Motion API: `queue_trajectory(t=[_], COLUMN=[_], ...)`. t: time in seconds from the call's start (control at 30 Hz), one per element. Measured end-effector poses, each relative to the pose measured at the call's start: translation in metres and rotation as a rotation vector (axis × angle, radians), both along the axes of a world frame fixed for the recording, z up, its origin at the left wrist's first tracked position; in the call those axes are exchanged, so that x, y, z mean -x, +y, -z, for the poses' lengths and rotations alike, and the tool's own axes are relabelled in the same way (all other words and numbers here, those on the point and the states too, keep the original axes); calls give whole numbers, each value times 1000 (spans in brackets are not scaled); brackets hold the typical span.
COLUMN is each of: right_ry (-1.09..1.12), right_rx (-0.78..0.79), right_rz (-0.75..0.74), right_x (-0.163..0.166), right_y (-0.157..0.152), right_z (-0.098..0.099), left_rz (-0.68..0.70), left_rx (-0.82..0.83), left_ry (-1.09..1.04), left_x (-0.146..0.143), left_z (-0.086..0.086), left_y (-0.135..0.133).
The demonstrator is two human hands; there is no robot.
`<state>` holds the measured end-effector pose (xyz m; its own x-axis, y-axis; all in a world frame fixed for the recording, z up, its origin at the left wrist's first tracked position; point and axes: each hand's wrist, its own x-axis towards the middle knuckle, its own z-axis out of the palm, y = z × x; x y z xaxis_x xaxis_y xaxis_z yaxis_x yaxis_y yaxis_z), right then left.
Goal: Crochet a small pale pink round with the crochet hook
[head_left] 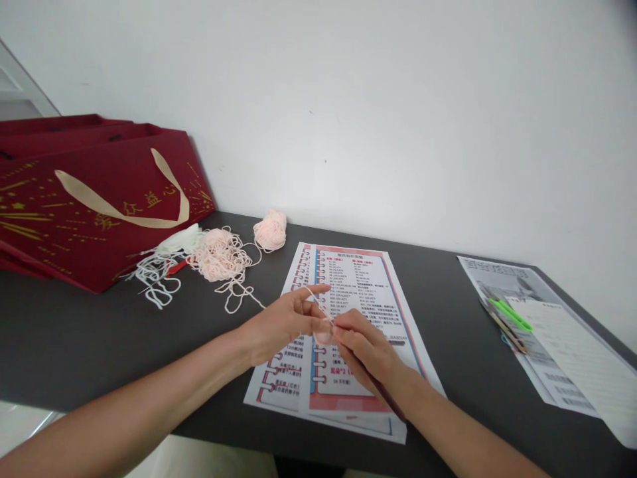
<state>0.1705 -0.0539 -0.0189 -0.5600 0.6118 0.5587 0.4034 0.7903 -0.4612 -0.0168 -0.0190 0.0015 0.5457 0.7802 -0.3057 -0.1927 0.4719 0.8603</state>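
My left hand (281, 325) pinches a small pale pink crochet piece (323, 334) between thumb and fingers. Its index finger is stretched out, with a strand of yarn (317, 300) running over it. Close against it, my right hand (371, 348) is closed around a crochet hook (391, 403), whose brown handle shows below the palm. The hook's tip meets the piece, though fingers partly hide it. Beneath both hands lie printed pattern sheets (358, 285). From a loose pink yarn heap (219, 255), a strand trails towards my left hand.
Dark red gift bags (99, 199) lean at the left. White yarn (166, 255) and a red item (178, 267) lie beside the pink heap, with a pink yarn ball (270, 231) behind. At right, green-handled scissors (512, 314) rest on papers (567, 352). A wall bounds the dark table (209, 332).
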Motion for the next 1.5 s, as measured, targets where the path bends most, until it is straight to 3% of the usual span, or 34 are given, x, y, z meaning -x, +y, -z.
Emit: queue_trajectory(t=[0.1,0.17,0.23,0.33,0.53,0.67,0.73,0.8,0.87,0.97,1.07,1.23,1.37,1.5], right_ry=[-102,-150,-135,77,458,790,857,747,506,210,150,458,768,981], right_rx=[-160,-227,-185,34,397,769,847,761,536,215,167,523,869,1140], right_rz=[48,110,152,197,271,225,193,203,210,107,91,232,110,19], right_x=[2,7,12,16,16,18,17,14,10,5,4,2,1,7], right_y=[-2,-5,-8,-13,-13,-7,-4,-4,-6,-10,-11,-5,4,7], right_z=[-5,-4,-1,4,2,-2,-3,-4,-6,-9,-10,-8,-10,-12], left_rz=[19,-30,-83,-124,-172,-217,-228,-228,-223,-209,-204,-198,-182,-131], left_rx=[136,108,-8,-193,-408,-653,-729,-762,-774,-790,-805,-780,-706,-508], left_ry=[-101,-83,-23,72,256,437,498,528,551,568,550,543,482,288], left_x=[0,-3,-6,-9,-3,0,0,0,1,2,3,5,4,-2], left_z=[0,2,3,4,7,7,6,4,3,3,4,2,3,2], left_y=[0,0,-1,-1,3,0,-1,-2,-1,0,0,0,1,0])
